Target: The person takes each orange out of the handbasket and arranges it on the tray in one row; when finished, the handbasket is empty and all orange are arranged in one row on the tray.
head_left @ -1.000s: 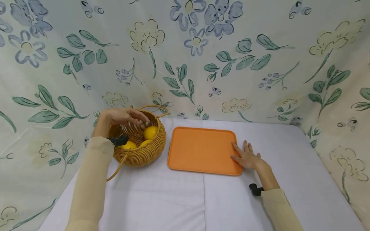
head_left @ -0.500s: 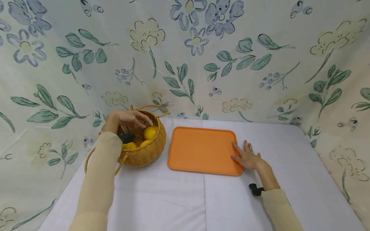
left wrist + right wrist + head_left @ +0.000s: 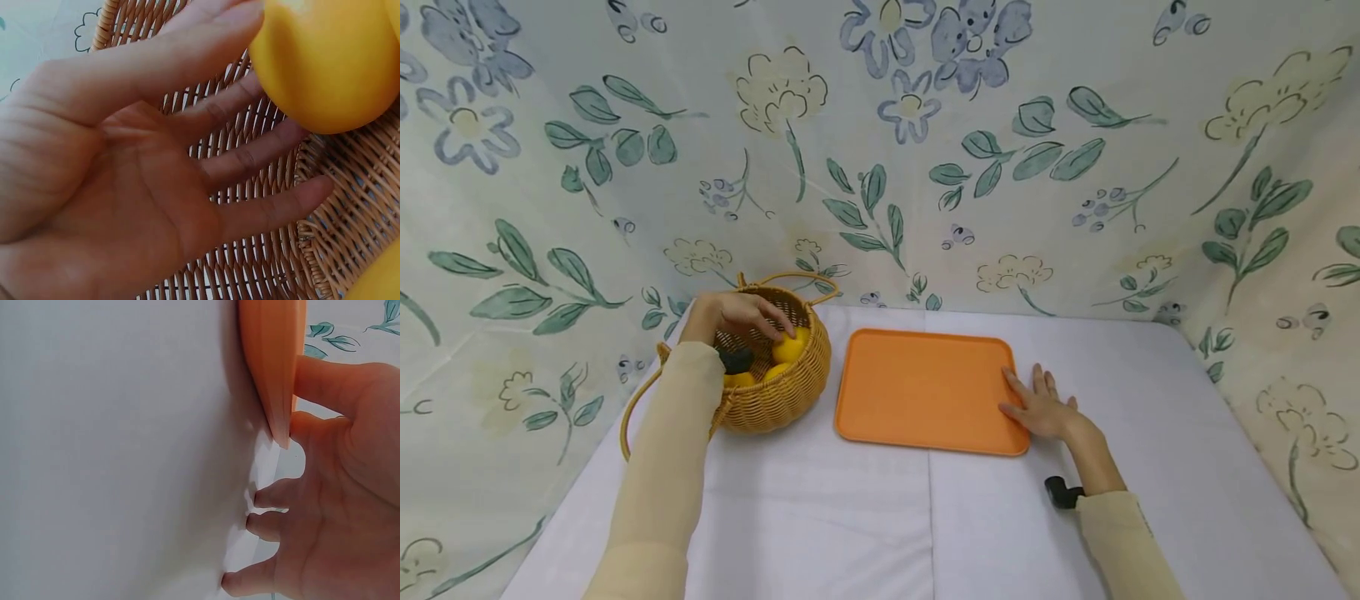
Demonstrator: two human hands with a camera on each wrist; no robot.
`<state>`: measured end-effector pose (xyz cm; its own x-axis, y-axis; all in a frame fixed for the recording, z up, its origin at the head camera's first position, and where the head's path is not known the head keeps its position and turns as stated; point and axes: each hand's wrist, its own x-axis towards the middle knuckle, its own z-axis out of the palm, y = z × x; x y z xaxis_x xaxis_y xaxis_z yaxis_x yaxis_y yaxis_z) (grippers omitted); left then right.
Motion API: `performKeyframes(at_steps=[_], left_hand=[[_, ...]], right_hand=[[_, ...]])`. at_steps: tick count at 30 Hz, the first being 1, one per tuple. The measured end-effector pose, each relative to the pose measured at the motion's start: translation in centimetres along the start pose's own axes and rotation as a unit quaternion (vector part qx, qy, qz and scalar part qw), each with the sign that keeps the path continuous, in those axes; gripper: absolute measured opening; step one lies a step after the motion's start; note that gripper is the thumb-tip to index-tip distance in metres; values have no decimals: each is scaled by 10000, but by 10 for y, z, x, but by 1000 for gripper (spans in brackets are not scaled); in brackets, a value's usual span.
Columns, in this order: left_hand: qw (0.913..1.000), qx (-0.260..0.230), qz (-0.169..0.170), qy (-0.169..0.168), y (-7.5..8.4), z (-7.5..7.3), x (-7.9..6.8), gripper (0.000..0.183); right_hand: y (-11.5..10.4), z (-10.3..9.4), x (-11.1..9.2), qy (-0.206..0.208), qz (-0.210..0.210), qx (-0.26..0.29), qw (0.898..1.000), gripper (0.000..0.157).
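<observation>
My left hand [image 3: 747, 314] reaches into a wicker basket [image 3: 790, 400] holding several yellow lemons. Its fingertips meet the uppermost lemon [image 3: 791, 345]. In the left wrist view, the thumb touches the side of that lemon [image 3: 331, 69], while the other fingers stretch out straight below and behind it. Part of a second lemon [image 3: 381, 275] shows at the lower right corner there. My right hand [image 3: 1043, 410] rests with spread fingers at the right edge of an orange tray [image 3: 925, 387]. Thumb and index finger touch the tray rim [image 3: 275, 369]; the other fingertips reach the white cloth.
A white cloth [image 3: 820, 517] covers the table under basket and tray. One basket handle [image 3: 642, 408] hangs out to the left beside my sleeve, and the other handle [image 3: 830, 287] stands at the back. Behind rises a flower-patterned curtain [image 3: 880, 225].
My left hand has moved right and lower into the basket, onto the uppermost lemon. The near handle has swung out to the left. My right hand and the tray have stayed put.
</observation>
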<state>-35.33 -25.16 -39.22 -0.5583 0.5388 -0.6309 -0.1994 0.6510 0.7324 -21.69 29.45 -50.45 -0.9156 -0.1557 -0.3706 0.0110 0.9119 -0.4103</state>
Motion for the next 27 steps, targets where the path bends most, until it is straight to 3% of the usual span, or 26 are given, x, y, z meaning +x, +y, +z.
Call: performKeyframes(at_steps=[5,13,17,21,27], left_hand=[[9998,-95,-75,165,-4,0,-2,21],[9992,180,315,136,-4,1,4,32],[9988,193,451,-65,-3,1,7,39],[9992,2,360,-150,-2,2,8,39],[9998,-96,173,82,-5,2,8,24]], right_hand=[[-11,-6,-9,-17,-75,120,9999,88],[-28,-15,-22,-78,25,-26,10000,80],[-21,-10,-17,-33,29,129,9999,85],[-5,0,-5,86,-35,163,9998,93],[6,7,6,193,-72,148,9997,96]])
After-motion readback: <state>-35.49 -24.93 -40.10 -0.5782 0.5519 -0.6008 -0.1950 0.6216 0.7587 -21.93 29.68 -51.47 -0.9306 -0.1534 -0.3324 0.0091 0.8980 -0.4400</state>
